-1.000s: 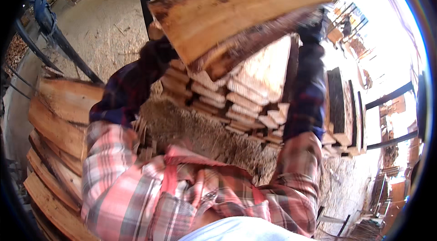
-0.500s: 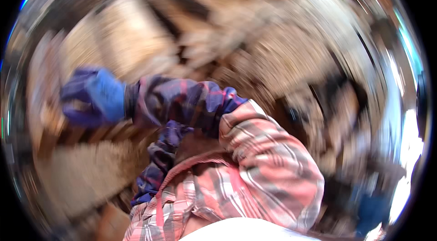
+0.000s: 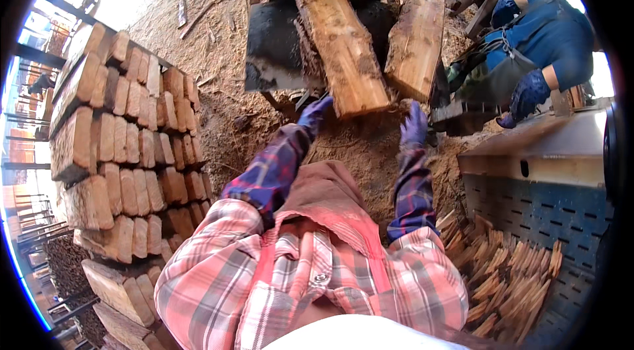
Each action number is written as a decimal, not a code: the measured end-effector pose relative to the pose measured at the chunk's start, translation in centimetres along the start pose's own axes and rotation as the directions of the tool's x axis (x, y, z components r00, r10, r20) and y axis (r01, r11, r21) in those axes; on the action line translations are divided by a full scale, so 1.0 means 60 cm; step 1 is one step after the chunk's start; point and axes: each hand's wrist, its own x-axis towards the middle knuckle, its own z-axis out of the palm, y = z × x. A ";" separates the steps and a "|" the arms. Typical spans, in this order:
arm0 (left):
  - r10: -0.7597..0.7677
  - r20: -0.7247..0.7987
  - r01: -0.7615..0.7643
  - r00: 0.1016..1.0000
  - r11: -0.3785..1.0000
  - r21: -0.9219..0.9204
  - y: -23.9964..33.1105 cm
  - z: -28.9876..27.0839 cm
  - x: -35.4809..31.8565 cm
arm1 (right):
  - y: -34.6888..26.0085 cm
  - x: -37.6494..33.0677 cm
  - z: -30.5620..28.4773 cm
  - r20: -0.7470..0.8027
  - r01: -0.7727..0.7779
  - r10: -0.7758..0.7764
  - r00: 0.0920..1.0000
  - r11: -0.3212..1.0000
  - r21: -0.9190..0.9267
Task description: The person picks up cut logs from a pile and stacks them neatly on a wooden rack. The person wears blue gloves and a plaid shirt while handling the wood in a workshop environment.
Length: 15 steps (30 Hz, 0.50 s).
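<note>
A thick bark-edged wooden slab [image 3: 347, 53] lies on a dark metal table [image 3: 264, 46] ahead, its near end jutting toward me. At the left corner of that near end is my left hand [image 3: 316, 114], in a blue-purple glove, fingers stretched out; whether it touches the wood I cannot tell. To the right of the same end, my gloved right hand [image 3: 414, 125] is held up with fingers spread and nothing in it. A second slab [image 3: 417, 36] slants beside the first, its near end just beyond my right hand.
On the left rises a tall stack of sawn boards [image 3: 125, 139]. A co-worker in blue trousers [image 3: 541, 33] and dark gloves stands at the right. Nearer on the right, a slotted metal bin [image 3: 535, 205] holds split wood strips [image 3: 495, 271]. Sawdust and bark cover the ground [image 3: 224, 112].
My view has swung round from a blurred scene to the table with the slabs. My arms, one earlier stretched far left, now both reach forward.
</note>
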 end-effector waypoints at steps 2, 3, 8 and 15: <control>0.056 0.007 -0.055 0.998 0.991 -0.122 -0.010 0.061 0.049 | 0.012 0.091 -0.028 -0.045 -0.091 0.096 0.994 0.992 0.090; 0.079 0.002 -0.077 0.997 0.978 -0.196 -0.009 0.096 0.053 | 0.013 0.129 -0.039 0.004 -0.134 0.137 0.991 0.964 0.231; 0.259 -0.006 -0.254 0.966 0.943 -0.214 -0.018 -0.010 0.085 | 0.015 0.265 -0.031 0.054 -0.141 0.130 0.990 0.904 0.403; 0.540 -0.273 -0.131 0.796 0.594 0.794 0.181 -0.178 -0.034 | 0.006 0.214 0.018 0.017 -0.059 0.057 0.998 0.919 0.391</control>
